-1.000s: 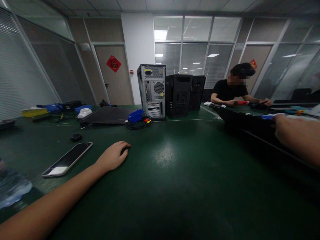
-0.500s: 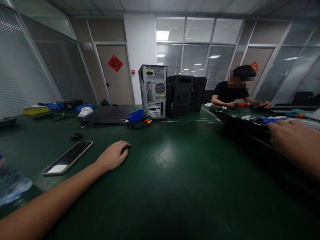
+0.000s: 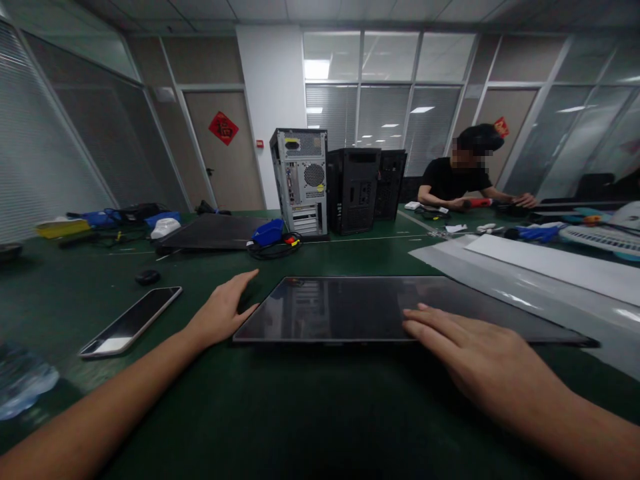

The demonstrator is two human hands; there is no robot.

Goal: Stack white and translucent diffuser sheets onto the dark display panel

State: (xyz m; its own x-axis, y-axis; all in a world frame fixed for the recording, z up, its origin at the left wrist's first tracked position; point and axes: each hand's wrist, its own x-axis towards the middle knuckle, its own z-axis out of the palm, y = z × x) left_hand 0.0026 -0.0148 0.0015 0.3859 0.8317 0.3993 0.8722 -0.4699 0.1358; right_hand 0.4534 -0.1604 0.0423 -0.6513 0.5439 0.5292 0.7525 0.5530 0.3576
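Note:
A thin, dark, glossy display panel lies face up and roughly level in front of me, its near edge over the green table. My right hand rests on the panel's near part with the fingers stretched out flat. At the panel's left corner is my left hand, open, thumb and fingers apart; the thumb tip is close to the edge, and I cannot tell if it touches. To the left of that hand lies a phone.
Clear film and a white sheet lie at the right. Behind stand computer cases, a blue connector and a flat black panel. A person works at the back right. A plastic bottle is at left.
The display panel has come from the right side to lie flat before me. My right hand has moved left onto its surface. The film and white sheet now show; my left hand stays nearly still.

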